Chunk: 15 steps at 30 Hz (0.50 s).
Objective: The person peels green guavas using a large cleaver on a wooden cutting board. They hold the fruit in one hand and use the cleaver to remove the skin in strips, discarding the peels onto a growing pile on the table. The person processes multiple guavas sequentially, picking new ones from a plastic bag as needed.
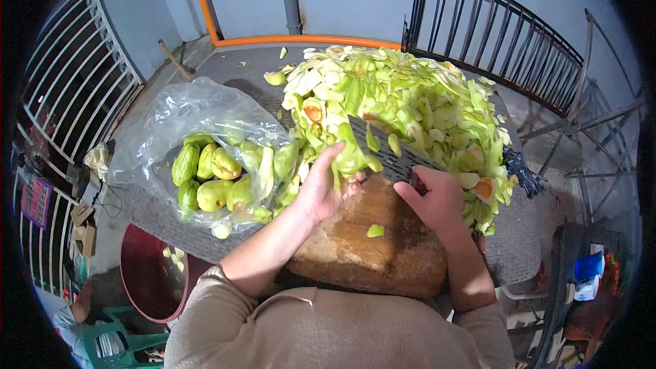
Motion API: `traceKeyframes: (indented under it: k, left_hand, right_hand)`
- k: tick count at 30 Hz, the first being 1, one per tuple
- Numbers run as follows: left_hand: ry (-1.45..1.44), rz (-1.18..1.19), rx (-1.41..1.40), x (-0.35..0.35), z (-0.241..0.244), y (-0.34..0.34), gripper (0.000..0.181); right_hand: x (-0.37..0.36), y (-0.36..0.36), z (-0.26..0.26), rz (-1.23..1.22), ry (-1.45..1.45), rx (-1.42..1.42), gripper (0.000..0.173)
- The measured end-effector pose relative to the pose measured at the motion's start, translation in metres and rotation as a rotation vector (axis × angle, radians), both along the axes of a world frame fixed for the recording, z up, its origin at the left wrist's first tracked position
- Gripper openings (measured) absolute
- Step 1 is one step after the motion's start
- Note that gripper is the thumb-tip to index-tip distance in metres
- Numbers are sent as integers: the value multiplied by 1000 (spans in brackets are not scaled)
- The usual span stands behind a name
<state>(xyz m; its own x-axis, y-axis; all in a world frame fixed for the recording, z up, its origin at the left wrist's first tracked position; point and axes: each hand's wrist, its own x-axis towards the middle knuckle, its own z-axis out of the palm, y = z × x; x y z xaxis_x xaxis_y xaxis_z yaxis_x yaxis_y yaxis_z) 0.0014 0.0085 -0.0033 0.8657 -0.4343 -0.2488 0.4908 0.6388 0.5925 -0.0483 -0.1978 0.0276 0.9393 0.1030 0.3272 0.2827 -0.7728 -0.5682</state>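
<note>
My left hand (324, 183) holds a pale green chayote (350, 158) above the far end of a worn wooden chopping board (364, 259). The handle of a broad dark-bladed cleaver (405, 163) is in my right hand (438, 199). Its blade slants up and left beside the chayote, with bits of green peel on or just above it. One loose peel piece (375, 230) lies on the board. Behind both hands rises a large heap of chayote peelings (410, 92), some browned. Several whole chayotes (212, 195) sit in a clear plastic bag (192, 107) left of my left hand.
The table (512, 246) has a grey patterned cover. A dark red tub (134, 271) with pale pieces inside stands below its left edge. At lower left are a green plastic chair (115, 333) and part of another person. A black metal rack (492, 36) leans behind.
</note>
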Motion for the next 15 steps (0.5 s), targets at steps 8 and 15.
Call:
traceKeyframes:
  k: [8, 15]
  left_hand:
    - [-24, 59, -80, 5, -10, 2, 46]
    - [-2, 78, -97, 1, -6, 0, 45]
  right_hand:
    - [-3, 16, -11, 145, -69, -157, 49]
    - [-6, 17, -6, 198, -63, -134, 51]
